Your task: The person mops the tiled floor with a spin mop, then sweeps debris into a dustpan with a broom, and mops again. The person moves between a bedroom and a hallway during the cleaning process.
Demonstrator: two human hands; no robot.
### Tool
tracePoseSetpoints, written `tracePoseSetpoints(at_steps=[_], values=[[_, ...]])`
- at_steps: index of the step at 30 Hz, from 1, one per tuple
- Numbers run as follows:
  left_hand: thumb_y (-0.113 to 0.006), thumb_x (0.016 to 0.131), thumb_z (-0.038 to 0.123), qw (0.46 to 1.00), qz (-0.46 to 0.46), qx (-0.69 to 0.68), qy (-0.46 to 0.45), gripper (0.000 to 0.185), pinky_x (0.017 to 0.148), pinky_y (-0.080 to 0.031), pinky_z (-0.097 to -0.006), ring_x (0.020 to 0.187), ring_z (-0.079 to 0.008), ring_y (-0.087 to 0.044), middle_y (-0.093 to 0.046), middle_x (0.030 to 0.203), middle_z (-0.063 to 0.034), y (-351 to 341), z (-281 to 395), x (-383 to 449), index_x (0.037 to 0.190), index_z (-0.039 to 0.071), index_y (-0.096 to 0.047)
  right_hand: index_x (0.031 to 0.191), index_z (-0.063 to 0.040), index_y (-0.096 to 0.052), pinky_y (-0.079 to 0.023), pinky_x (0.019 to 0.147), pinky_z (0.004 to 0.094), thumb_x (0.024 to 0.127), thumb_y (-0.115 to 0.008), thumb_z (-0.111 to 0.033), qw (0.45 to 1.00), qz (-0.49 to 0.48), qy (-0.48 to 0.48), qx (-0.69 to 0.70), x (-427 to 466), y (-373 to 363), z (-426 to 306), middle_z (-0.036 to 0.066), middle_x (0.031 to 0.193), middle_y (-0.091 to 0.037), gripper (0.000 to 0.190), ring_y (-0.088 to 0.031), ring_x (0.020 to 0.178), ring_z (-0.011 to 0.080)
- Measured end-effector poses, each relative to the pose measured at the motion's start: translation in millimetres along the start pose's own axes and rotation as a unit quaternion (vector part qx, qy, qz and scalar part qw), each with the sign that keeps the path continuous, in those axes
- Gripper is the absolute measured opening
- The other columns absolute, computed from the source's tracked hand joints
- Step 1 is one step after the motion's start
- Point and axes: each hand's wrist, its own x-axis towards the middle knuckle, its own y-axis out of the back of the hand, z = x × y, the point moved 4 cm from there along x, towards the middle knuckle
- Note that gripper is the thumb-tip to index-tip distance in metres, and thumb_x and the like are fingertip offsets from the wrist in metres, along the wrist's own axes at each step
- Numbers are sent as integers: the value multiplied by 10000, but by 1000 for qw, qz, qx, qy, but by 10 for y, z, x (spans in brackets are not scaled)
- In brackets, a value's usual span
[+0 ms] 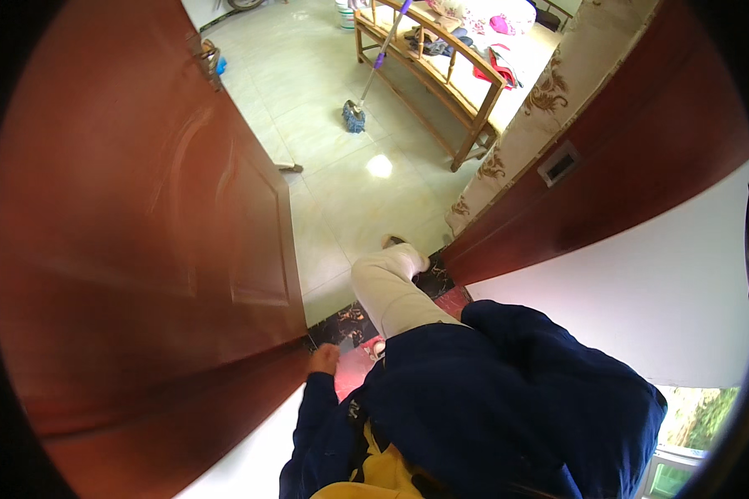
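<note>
My left hand (324,358) hangs low beside the base of the brown panelled door (225,206), over the threshold. Its fingers look curled and no object shows in it, but it is too small and blurred to tell how far they close. My right hand is out of sight behind the navy sleeve (499,318). One leg in pale trousers (384,280) reaches across the black marbled door sill (347,321), its shoe (394,241) at the edge of the light tiled floor (324,206).
A mop (354,116) with a purple-and-silver handle leans by a wooden bench (474,128) holding clothes. Right of the doorway stands a reddish-brown frame (574,199) with a metal strike plate (559,163). A bucket (345,15) is farther back. A pale object (288,167) pokes out past the door's edge.
</note>
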Motion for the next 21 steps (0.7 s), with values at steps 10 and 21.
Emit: tracePoseSetpoints(at_steps=[10, 21], values=[[-577, 769, 321, 995, -60, 72, 19, 256, 632, -475, -344, 695, -255, -612, -631, 745, -119, 393, 1007, 1381, 849, 84, -632, 836, -50, -645, -462, 643, 408, 771, -473, -280, 998, -32, 38, 48, 1615, 728, -382, 184, 799, -614, 295, -607, 726, 290], [-577, 763, 319, 976, -139, 147, -80, 230, 587, -462, -370, 627, -260, -591, -614, 683, -92, 735, 2684, 3478, 815, 101, -627, 758, -34, -665, -482, 620, 397, 723, -517, -171, 997, 30, 57, 48, 3336, 708, -116, 186, 719, -619, 205, -619, 690, 289]])
